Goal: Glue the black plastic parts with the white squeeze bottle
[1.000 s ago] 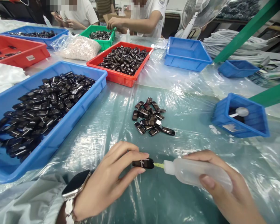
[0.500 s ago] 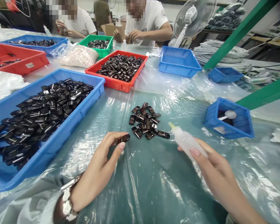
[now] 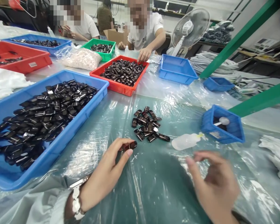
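Note:
Between thumb and fingers, my left hand (image 3: 110,169) pinches a small glossy black plastic piece (image 3: 132,145). A loose pile of similar black pieces (image 3: 144,123) lies just beyond it on the plastic-covered table (image 3: 140,193). To the right of the pile, a white squeeze bottle (image 3: 186,141) with a yellowish tip rests on its side, the tip pointing right. My right hand (image 3: 212,180) hovers nearer to me than the bottle, apart from it. Its fingers are curled with a gap to the thumb, slightly blurred, and nothing shows between them.
A large blue tray (image 3: 84,124) of black pieces stands at left, a red tray (image 3: 127,90) of them farther back. At right are a small blue bin (image 3: 224,133) with a spoon and green posts (image 3: 259,99). A co-worker's hand (image 3: 144,54) reaches into the red tray.
My right hand has let go of the squeeze bottle, which now lies on the table, and has drawn back. My left hand still holds the black piece. A co-worker's hand has moved to the red tray.

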Motion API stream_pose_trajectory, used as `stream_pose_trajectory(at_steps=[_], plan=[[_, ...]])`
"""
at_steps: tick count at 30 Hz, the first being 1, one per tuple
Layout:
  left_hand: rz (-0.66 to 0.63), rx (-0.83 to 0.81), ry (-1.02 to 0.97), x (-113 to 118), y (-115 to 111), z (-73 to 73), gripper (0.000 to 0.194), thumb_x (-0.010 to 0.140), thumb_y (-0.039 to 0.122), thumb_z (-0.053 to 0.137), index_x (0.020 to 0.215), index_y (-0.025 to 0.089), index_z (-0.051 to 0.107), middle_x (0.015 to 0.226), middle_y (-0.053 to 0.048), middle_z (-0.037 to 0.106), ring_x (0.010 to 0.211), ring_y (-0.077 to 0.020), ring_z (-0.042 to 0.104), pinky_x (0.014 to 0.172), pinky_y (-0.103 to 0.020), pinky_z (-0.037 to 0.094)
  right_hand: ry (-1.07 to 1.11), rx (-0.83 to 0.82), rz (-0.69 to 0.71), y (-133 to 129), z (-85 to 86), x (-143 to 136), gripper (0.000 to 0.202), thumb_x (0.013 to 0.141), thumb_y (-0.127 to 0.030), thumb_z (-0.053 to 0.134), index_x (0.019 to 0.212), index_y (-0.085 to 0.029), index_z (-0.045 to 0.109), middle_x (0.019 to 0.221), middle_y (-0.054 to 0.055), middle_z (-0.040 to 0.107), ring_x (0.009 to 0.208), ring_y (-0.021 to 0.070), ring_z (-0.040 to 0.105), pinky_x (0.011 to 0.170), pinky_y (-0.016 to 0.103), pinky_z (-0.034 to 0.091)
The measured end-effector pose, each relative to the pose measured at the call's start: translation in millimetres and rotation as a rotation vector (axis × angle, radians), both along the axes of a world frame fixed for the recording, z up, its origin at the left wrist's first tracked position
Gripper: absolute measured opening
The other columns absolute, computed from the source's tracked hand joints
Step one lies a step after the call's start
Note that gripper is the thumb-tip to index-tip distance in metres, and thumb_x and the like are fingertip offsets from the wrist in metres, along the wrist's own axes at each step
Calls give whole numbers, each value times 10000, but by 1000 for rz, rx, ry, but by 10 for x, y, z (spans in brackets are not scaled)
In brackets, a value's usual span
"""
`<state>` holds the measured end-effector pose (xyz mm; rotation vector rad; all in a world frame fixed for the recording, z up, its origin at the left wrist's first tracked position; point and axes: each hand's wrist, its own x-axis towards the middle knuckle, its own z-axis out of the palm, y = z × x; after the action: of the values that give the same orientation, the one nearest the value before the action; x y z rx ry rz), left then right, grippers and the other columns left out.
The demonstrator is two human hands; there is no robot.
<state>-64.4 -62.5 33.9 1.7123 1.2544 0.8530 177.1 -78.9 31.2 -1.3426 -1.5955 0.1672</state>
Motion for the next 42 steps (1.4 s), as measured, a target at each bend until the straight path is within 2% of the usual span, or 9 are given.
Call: stream_pose_trajectory(at_steps=[1,3,6,10,17,25,36,40,42], plan=[[-17,19,7,1,-4,-11,190,974,271,419,1155,262,475,1088,-41,561,1025,-207,544,864,-360,466,-55,-51,89,-37,17,-101,199,826,-150,620,975,-276,581,746,-16,537,691,181,544,671,341,447],[-48,63,22,6,-16,-20,186,974,248,423,1150,258,480,1097,-49,552,1034,-212,528,872,-373,459,-202,-174,304,-66,21,-323,236,851,-113,579,1047,-244,592,803,22,597,711,189,576,622,329,462],[-50,140,47,12,-41,0,187,969,206,432,1139,253,494,1103,-48,544,1061,-214,501,902,-389,431,-264,-254,407,-2,-34,-608,156,880,-142,539,990,-205,631,876,80,630,754,235,579,632,375,460],[-57,213,88,-3,-72,32,205,957,195,466,1150,248,508,1087,-51,553,1040,-219,505,871,-377,431,-188,-344,429,122,-73,-719,215,895,-144,464,779,-200,635,814,88,626,725,250,541,621,398,431],[-101,234,104,-25,-82,28,225,957,208,475,1176,250,505,1088,-43,559,1022,-209,516,847,-357,441,224,-592,430,167,168,-501,81,908,-255,510,901,-236,588,774,-1,598,664,144,599,597,267,497],[-163,288,124,-9,-107,53,234,956,163,466,1177,230,504,1082,-58,536,997,-207,499,815,-336,432,798,-949,576,114,264,-521,119,813,-341,656,789,-228,629,667,-41,561,640,110,560,661,249,470],[-196,522,186,-36,-102,60,286,932,94,499,1204,177,523,1041,-73,611,910,-195,547,751,-327,447,971,-1126,599,55,281,-545,146,827,-340,659,822,-229,565,668,-47,542,642,104,518,645,233,442],[-185,608,249,4,-114,22,290,941,105,480,1220,172,524,1015,-79,636,873,-196,570,711,-328,476,883,-1143,594,54,261,-565,189,845,-396,612,816,-221,549,652,-34,527,616,118,513,616,259,458],[-172,654,291,6,-126,75,291,948,114,468,1228,175,522,996,-76,639,857,-194,575,692,-327,486,710,-1031,574,39,263,-557,179,860,-400,576,817,-228,551,645,-29,532,604,131,532,592,269,468]])
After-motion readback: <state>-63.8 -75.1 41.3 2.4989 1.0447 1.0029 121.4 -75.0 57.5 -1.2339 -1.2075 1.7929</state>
